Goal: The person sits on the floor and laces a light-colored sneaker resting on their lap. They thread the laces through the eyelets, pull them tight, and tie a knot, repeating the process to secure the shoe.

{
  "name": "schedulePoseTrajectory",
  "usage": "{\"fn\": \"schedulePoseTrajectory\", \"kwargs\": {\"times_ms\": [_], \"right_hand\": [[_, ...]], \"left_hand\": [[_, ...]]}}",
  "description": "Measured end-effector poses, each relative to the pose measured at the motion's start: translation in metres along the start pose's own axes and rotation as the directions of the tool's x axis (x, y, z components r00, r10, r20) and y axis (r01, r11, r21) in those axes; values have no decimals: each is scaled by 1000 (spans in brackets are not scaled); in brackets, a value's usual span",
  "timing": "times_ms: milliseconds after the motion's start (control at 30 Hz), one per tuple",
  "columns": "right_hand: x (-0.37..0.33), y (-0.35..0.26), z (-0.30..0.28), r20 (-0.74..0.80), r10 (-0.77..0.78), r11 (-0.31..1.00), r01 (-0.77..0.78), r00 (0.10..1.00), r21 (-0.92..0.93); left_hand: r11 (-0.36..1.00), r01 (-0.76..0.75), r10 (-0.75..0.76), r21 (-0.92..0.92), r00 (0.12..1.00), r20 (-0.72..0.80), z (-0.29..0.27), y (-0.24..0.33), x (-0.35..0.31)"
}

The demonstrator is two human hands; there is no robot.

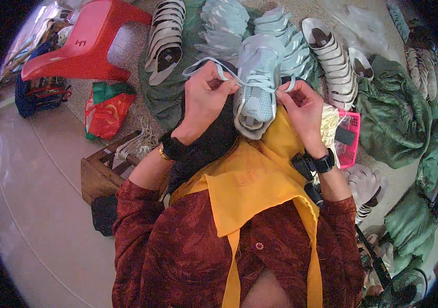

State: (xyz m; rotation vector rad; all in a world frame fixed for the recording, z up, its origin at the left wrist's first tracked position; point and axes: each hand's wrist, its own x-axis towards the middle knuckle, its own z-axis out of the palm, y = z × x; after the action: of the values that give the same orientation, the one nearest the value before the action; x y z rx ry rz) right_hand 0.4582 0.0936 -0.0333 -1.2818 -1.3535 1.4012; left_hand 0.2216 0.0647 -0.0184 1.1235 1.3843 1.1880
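Observation:
A light blue shoe upper (258, 105) lies over my lap, its toe end pointing away from me. Pale blue lace (261, 78) crosses its front in several rows. On its left side, my left hand (204, 97) pinches one stretch of the lace, and a loop of it rises above the fingers. To the right of the upper, my right hand (302, 107) has thumb and forefinger closed on the other end of the lace, close to the eyelets. Both hands are level with the lower lace rows.
Rows of light blue uppers (224, 28) and stacks of white uppers (332, 64) lie beyond my knees on green cloth. A red plastic chair (83, 43) stands far left. Nearer are a wooden box (98, 177) with white laces and, at right, a pink basket (351, 138).

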Motion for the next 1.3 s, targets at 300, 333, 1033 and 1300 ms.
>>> {"fn": "schedulePoseTrajectory", "kwargs": {"times_ms": [300, 333, 1033, 1300], "right_hand": [[0, 0, 1, -14, -23, 1000, 22, 1000, -7], [-1, 2, 2, -21, -36, 999, 35, 999, -11], [-12, -36, 1, 64, -305, 814, 295, 950, -499], [-10, -35, 3, 5, -195, 843, 170, 981, -510]], "left_hand": [[954, -87, 84, 286, 996, 22, 11, 15, -1], [913, -127, 125, 389, 992, 29, 15, 18, -2], [809, -308, 338, 500, 941, 32, 18, 13, -7], [698, -371, 383, 613, 916, 118, 26, 19, -16]]}}
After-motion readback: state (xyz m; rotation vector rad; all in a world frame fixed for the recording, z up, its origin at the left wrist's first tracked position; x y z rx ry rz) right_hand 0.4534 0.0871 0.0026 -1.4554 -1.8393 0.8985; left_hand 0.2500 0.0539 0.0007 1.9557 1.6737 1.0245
